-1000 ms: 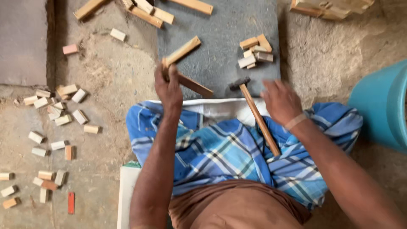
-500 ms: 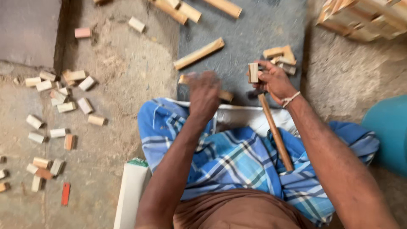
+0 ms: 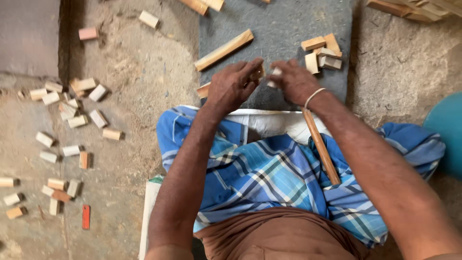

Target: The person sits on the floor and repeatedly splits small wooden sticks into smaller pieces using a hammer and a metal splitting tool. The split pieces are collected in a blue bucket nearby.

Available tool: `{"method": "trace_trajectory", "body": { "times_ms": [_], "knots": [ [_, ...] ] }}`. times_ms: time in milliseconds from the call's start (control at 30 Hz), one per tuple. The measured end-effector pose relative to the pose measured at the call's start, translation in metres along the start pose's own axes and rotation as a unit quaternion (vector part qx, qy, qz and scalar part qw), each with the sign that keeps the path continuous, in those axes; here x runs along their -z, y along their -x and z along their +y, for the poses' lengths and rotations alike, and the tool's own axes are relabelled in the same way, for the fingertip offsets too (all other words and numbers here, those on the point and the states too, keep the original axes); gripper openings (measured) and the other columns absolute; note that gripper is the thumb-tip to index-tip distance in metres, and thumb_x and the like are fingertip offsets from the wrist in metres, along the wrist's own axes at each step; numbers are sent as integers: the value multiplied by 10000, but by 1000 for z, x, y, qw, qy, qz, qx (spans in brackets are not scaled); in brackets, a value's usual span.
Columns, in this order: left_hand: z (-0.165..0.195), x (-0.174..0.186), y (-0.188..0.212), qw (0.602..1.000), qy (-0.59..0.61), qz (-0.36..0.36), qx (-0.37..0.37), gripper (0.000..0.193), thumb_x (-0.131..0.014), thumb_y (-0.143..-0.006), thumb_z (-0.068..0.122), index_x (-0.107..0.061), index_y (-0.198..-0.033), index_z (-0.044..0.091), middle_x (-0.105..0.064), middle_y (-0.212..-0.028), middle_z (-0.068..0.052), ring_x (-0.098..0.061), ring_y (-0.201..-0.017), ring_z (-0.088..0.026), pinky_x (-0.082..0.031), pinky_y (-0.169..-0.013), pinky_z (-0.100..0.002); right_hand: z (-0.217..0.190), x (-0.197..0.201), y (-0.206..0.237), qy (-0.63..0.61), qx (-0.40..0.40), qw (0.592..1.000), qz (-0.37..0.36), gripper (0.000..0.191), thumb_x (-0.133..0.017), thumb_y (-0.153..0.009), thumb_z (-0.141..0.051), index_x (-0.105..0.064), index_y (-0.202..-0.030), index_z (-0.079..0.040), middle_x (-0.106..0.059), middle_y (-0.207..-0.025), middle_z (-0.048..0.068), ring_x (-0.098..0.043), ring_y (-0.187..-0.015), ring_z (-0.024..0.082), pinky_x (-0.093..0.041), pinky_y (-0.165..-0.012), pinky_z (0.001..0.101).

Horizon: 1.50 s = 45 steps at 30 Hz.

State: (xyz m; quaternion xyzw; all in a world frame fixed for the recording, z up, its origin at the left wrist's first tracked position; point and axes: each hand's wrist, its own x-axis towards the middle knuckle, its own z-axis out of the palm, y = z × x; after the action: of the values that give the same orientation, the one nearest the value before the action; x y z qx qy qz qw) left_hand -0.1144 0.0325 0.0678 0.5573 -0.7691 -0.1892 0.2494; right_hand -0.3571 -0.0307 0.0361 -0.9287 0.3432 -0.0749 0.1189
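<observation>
Looking down at the grey slab point(image 3: 284, 29), that's the anchor for everything here. On its right part sits a little pile of wood blocks point(image 3: 321, 52), and a long wooden strip point(image 3: 224, 49) lies slanted across its left part. Off the slab's left edge, on the dusty floor point(image 3: 139, 72), lots of scattered offcuts point(image 3: 72, 103) lie about, plus one small red piece point(image 3: 85, 216) far down-left of it. A teal tub point(image 3: 447, 130) pokes in well right of the slab. Just below the slab's near edge is a blue checked cloth point(image 3: 269, 173) over the lap, with a wooden handle point(image 3: 320, 147) resting on it, its top hidden under the right wrist.

Both hands meet over the slab's near edge. The left hand point(image 3: 233, 86) is curled, fingers pinching a small wood piece point(image 3: 259, 73). The right hand point(image 3: 296, 82) is half closed on a pale little block point(image 3: 274, 77), mostly covered by fingers.
</observation>
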Motion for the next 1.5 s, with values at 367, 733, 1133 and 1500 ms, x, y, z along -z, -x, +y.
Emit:
{"method": "trace_trajectory", "body": {
  "times_ms": [367,733,1133,1500],
  "knots": [
    [19,-12,-15,991,-16,-123,54,430,-794,-814,476,-762,-1184,259,-776,-980,-59,-733,-862,-318,-565,-730,-456,-33,-42,32,-261,-167,949,55,348,-633,-956,-20,-611,-1300,-75,-716,-1153,172,-660,-1113,388,-456,-1034,507],
    [17,-30,-17,984,-39,-153,82,452,-791,-828,453,-755,-1217,227,-790,-992,-89,-750,-868,-278,-573,-778,-435,-49,4,140,-248,-270,923,119,598,-754,-892,-71,-479,-1414,28,-548,-1385,282,-556,-1240,432,-467,-1022,475],
    [22,-33,-18,975,-65,-179,112,461,-777,-839,506,-761,-1233,267,-792,-968,-62,-742,-866,-244,-566,-768,-411,-87,43,199,-496,-414,763,9,273,-539,-1080,-271,-564,-1089,1,-547,-649,54,-479,-474,101,-393,-410,298],
    [25,-28,-16,958,-64,-216,177,330,-650,-972,529,-803,-1142,291,-789,-980,-83,-740,-889,-295,-567,-825,-449,-85,72,171,-83,-272,958,38,366,-633,-1008,-337,-539,-1164,-19,-673,-829,176,-671,-694,418,-512,-586,526]
  ]
}}
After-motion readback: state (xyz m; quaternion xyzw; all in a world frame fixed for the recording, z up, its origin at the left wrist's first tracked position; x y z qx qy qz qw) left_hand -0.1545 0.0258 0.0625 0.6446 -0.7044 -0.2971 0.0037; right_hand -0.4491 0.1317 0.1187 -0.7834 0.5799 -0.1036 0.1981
